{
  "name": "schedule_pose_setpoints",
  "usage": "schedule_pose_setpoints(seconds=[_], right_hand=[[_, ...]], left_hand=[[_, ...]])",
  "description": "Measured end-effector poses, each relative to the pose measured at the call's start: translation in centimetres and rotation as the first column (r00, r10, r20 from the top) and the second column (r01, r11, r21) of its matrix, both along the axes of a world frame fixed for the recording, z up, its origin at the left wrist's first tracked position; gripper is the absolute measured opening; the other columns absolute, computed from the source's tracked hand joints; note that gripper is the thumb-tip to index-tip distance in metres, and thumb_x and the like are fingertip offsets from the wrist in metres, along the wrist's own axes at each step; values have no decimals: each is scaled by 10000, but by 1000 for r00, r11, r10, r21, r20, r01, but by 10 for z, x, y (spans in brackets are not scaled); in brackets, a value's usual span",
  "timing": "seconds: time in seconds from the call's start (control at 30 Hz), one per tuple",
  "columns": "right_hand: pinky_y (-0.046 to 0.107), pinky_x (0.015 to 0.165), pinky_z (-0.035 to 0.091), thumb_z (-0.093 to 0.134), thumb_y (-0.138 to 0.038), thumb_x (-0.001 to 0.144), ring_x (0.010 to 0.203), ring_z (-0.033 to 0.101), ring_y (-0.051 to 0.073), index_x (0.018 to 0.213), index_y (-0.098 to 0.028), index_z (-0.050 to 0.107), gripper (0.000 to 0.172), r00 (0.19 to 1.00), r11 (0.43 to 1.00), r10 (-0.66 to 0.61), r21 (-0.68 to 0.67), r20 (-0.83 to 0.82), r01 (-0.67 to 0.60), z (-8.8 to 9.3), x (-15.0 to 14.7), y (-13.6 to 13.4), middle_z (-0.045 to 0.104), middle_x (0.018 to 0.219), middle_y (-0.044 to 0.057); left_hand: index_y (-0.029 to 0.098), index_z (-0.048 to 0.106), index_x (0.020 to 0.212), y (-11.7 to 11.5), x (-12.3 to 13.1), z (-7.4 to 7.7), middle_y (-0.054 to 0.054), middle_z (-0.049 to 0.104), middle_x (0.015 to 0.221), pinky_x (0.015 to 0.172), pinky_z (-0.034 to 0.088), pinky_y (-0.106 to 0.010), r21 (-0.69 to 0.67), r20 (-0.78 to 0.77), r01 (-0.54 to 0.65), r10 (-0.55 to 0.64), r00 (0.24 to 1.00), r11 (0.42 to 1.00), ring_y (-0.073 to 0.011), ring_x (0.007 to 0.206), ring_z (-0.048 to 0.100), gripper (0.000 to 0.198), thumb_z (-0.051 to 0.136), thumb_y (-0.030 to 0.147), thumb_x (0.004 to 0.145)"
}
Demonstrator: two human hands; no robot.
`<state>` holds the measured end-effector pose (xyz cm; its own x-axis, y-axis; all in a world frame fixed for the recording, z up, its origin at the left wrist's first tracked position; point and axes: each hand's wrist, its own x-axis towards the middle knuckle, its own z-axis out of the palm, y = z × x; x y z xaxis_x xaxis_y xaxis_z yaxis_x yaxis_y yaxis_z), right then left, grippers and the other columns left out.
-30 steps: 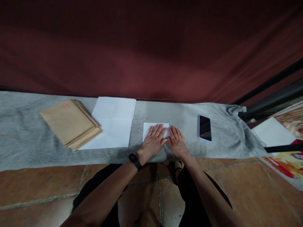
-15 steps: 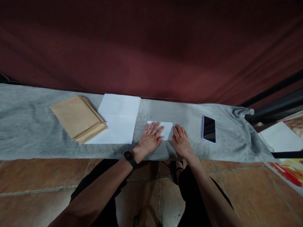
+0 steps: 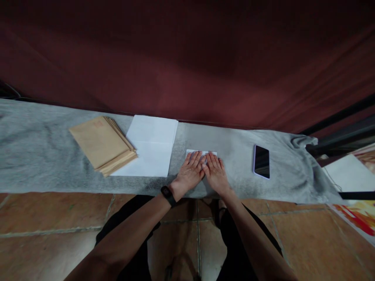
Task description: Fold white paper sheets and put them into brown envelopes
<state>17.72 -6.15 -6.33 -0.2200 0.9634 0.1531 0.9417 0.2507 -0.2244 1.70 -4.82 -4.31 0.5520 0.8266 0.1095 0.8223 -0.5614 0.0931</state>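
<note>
A small folded white paper [image 3: 202, 152] lies on the grey cloth [image 3: 43, 156]. Both hands rest flat on it, side by side, and cover most of it. My left hand [image 3: 190, 173], with a black band on its wrist, presses the paper's left part with fingers stretched out. Touching it on the right, my right hand [image 3: 216, 173] lies flat over the paper's right part. Only the paper's far edge shows above the fingertips.
A stack of brown envelopes [image 3: 102, 143] and white sheets [image 3: 150, 146] lie to the left. A dark phone [image 3: 261, 161] lies to the right. A dark red curtain [image 3: 187, 58] hangs behind. Tiled floor [image 3: 43, 218] is in front, more papers [image 3: 348, 175] at far right.
My right hand has slid left onto the paper and now touches my left hand. Less of the white paper shows than half a second ago.
</note>
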Motion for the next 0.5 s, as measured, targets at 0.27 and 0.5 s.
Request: schedule_pose_setpoints(seconds=[0.27,0.5], right_hand=[[515,1215,228,246,-429,1075,1511,289,300,1567,-99,349,601,998,998,-46,50,50,44,-5,5,4,326,1631,175],[517,1205,229,270,-444,1069,1493,318,316,1565,-69,335,625,996,994,-83,79,38,80,-7,10,6,339,1622,193]], left_hand=[[149,365,1552,-1,-1,-1,-163,301,1644,1259,150,-529,2,46,-35,34,998,999,-289,1535,253,574,372,381,1027],[179,333,1569,4,-3,-6,-151,272,1658,1263,130,-535,-26,63,-69,71,996,997,-284,1543,233,604,382,427,1020]])
